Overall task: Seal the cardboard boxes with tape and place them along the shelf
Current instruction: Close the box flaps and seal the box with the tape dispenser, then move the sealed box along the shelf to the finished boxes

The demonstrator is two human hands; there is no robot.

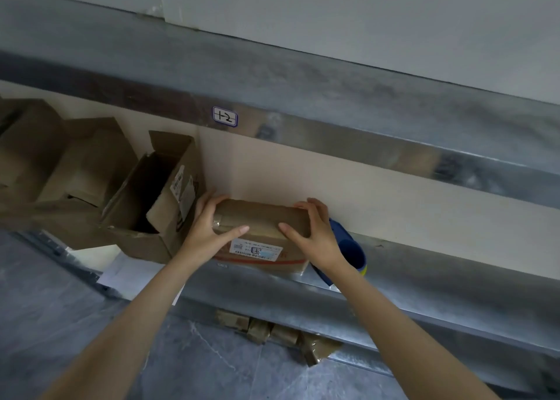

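Both hands grip one small cardboard box (260, 218) at its two ends. The left hand (209, 227) curls its fingers over the far left end and lays the thumb along the top. The right hand (312, 233) does the same at the right end. The box sits on the shelf (424, 278), near its front edge, with the printed label (256, 249) facing the person. A strip of clear tape (221, 222) runs over the top close to the left thumb, so this box seems to be sealed.

Far to the left of the grip, several brown boxes (75, 163) stand in a loose group. I cannot tell if they are taped. Just beside the left hand stands an open box (145, 193) with its flaps up and no tape on the opening. Above the grip, a small sticker (225, 116) is on the upper beam. Below the grip, under the shelf, some small packages (272, 330) lie on the floor. Just behind the right wrist lies a blue tape dispenser (348, 248), on the shelf and free.

In my judgement the task is only partly done. One box is sealed and is being set in its place. At least the open box is left to close, tape and line up.
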